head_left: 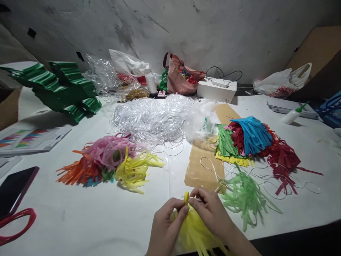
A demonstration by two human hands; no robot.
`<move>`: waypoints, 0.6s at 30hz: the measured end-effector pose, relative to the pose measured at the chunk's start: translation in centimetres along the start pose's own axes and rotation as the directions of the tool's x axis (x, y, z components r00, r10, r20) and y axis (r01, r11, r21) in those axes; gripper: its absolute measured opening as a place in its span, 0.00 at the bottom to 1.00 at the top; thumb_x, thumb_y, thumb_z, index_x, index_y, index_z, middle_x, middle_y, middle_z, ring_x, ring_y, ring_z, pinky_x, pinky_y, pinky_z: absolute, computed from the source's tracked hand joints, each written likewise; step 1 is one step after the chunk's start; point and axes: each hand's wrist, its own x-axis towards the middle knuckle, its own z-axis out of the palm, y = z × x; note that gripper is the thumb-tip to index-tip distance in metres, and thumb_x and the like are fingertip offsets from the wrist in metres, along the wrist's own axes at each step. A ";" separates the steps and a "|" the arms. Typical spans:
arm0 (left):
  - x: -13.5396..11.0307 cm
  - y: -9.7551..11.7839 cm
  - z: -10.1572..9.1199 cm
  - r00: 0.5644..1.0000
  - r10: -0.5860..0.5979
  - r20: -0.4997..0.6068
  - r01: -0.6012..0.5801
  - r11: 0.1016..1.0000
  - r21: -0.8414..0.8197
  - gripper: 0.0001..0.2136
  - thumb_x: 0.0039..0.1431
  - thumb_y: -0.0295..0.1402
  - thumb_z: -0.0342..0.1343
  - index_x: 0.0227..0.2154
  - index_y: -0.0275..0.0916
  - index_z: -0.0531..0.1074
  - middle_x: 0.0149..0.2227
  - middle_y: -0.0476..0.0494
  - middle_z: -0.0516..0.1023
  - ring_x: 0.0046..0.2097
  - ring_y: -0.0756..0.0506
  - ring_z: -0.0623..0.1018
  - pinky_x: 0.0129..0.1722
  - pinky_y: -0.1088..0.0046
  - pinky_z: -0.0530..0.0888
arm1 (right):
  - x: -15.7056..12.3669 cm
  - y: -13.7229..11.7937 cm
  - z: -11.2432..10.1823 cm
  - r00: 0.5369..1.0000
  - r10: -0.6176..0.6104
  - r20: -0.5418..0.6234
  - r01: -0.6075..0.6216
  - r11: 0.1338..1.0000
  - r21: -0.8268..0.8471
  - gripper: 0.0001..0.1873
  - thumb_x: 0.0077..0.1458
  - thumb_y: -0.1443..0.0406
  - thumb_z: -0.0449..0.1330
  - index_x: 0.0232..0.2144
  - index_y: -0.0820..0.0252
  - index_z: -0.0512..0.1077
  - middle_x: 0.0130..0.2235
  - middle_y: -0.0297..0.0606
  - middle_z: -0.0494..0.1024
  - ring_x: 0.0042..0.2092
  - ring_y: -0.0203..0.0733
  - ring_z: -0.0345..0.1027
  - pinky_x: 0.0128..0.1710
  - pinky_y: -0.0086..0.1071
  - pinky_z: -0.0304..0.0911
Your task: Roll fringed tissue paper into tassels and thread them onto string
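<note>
At the table's front edge, both hands pinch the top of a yellow paper tassel. My left hand holds it just under its small twisted loop, thumb against fingers. My right hand grips the same top from the other side, fingers bent. The tassel's cut strips hang down below and between the hands. Right of my right hand lies a light green tassel, its strips spread out. White cord runs behind it, and a brown paper envelope lies just beyond my hands.
Tassels in pink, orange and yellow lie left; blue, green and dark red ones lie right. A heap of shiny white string sits mid-table. A phone, a glue bottle and stacked green cutouts stand around.
</note>
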 end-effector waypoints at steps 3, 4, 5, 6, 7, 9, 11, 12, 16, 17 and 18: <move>0.5 -0.2 -0.5 0.988 -0.148 -0.047 0.143 0.984 -0.102 0.11 0.57 0.44 0.64 0.30 0.41 0.79 0.33 0.46 0.81 0.38 0.42 0.79 0.40 0.73 0.75 | -0.3 -0.2 -0.9 0.995 -0.054 -0.079 0.056 0.998 0.024 0.16 0.67 0.57 0.54 0.29 0.58 0.69 0.25 0.30 0.68 0.27 0.36 0.60 0.27 0.29 0.53; 0.6 -0.3 -0.5 0.984 -0.171 -0.045 0.164 0.979 -0.123 0.12 0.56 0.44 0.64 0.30 0.40 0.79 0.33 0.46 0.81 0.39 0.42 0.79 0.40 0.73 0.75 | -0.4 -0.3 -1.1 0.990 -0.081 -0.115 0.084 0.996 0.022 0.17 0.67 0.57 0.53 0.28 0.58 0.69 0.25 0.31 0.68 0.28 0.36 0.61 0.28 0.29 0.54; 0.7 -0.4 -0.6 0.983 -0.182 -0.038 0.175 0.975 -0.138 0.12 0.55 0.45 0.65 0.30 0.40 0.79 0.33 0.46 0.82 0.39 0.42 0.79 0.40 0.72 0.75 | -0.6 -0.5 -1.2 0.985 -0.106 -0.140 0.110 0.994 0.022 0.16 0.67 0.58 0.53 0.28 0.58 0.69 0.25 0.31 0.68 0.28 0.36 0.62 0.28 0.29 0.55; 0.8 -0.4 -0.6 0.983 -0.183 -0.035 0.176 0.973 -0.148 0.12 0.55 0.45 0.65 0.31 0.40 0.79 0.33 0.46 0.82 0.39 0.42 0.79 0.40 0.72 0.75 | -0.8 -0.6 -1.2 0.979 -0.130 -0.154 0.134 0.991 0.018 0.16 0.67 0.58 0.54 0.28 0.58 0.69 0.25 0.31 0.68 0.27 0.36 0.61 0.27 0.30 0.55; 0.8 -0.4 -0.5 0.983 -0.179 -0.033 0.172 0.973 -0.153 0.12 0.54 0.45 0.65 0.31 0.40 0.79 0.33 0.46 0.82 0.39 0.42 0.79 0.40 0.72 0.75 | -0.9 -0.8 -1.1 0.974 -0.154 -0.165 0.157 0.988 0.006 0.16 0.67 0.59 0.54 0.28 0.57 0.69 0.24 0.31 0.68 0.26 0.36 0.61 0.27 0.30 0.55; 0.8 -0.4 -0.4 0.986 -0.165 -0.026 0.159 0.975 -0.158 0.12 0.55 0.44 0.65 0.30 0.41 0.79 0.33 0.47 0.81 0.39 0.43 0.79 0.40 0.73 0.75 | -1.0 -0.9 -0.8 0.963 -0.195 -0.187 0.192 0.981 -0.038 0.15 0.67 0.60 0.54 0.28 0.57 0.69 0.23 0.30 0.68 0.25 0.35 0.60 0.26 0.30 0.54; 0.8 -0.3 -0.2 0.988 -0.152 -0.017 0.147 0.977 -0.155 0.11 0.55 0.44 0.65 0.30 0.41 0.79 0.32 0.47 0.81 0.38 0.43 0.78 0.40 0.73 0.75 | -1.0 -0.9 -0.4 0.954 -0.219 -0.204 0.205 0.975 -0.086 0.14 0.67 0.61 0.54 0.28 0.57 0.69 0.23 0.30 0.68 0.24 0.35 0.60 0.26 0.29 0.54; 0.8 -0.2 -0.2 0.990 -0.143 -0.017 0.139 0.979 -0.150 0.11 0.56 0.44 0.65 0.30 0.41 0.79 0.32 0.47 0.80 0.37 0.44 0.78 0.39 0.73 0.74 | -0.9 -0.9 -0.2 0.953 -0.223 -0.207 0.205 0.973 -0.104 0.14 0.66 0.62 0.54 0.28 0.57 0.69 0.23 0.29 0.68 0.24 0.35 0.61 0.26 0.29 0.54; 0.5 0.3 0.1 0.997 -0.075 -0.019 0.073 0.992 -0.104 0.10 0.58 0.42 0.63 0.29 0.41 0.78 0.31 0.47 0.80 0.36 0.44 0.78 0.38 0.73 0.74 | -0.4 -0.7 0.5 0.955 -0.226 -0.190 0.206 0.971 -0.119 0.14 0.67 0.61 0.53 0.29 0.57 0.69 0.24 0.30 0.68 0.25 0.35 0.62 0.26 0.28 0.54; 0.4 0.4 0.2 0.999 -0.050 -0.008 0.049 0.995 -0.087 0.10 0.59 0.41 0.62 0.29 0.41 0.78 0.31 0.47 0.80 0.36 0.44 0.78 0.39 0.73 0.74 | -0.3 -0.7 0.6 0.961 -0.212 -0.179 0.194 0.975 -0.110 0.13 0.67 0.60 0.53 0.31 0.58 0.70 0.24 0.30 0.68 0.25 0.35 0.61 0.25 0.28 0.54; 0.3 0.5 0.3 1.000 -0.021 0.004 0.021 0.997 -0.070 0.09 0.60 0.41 0.61 0.29 0.41 0.78 0.31 0.47 0.80 0.36 0.44 0.78 0.39 0.72 0.74 | -0.2 -0.7 0.8 0.968 -0.193 -0.162 0.179 0.979 -0.099 0.11 0.66 0.58 0.54 0.34 0.58 0.70 0.24 0.29 0.67 0.24 0.35 0.60 0.25 0.28 0.53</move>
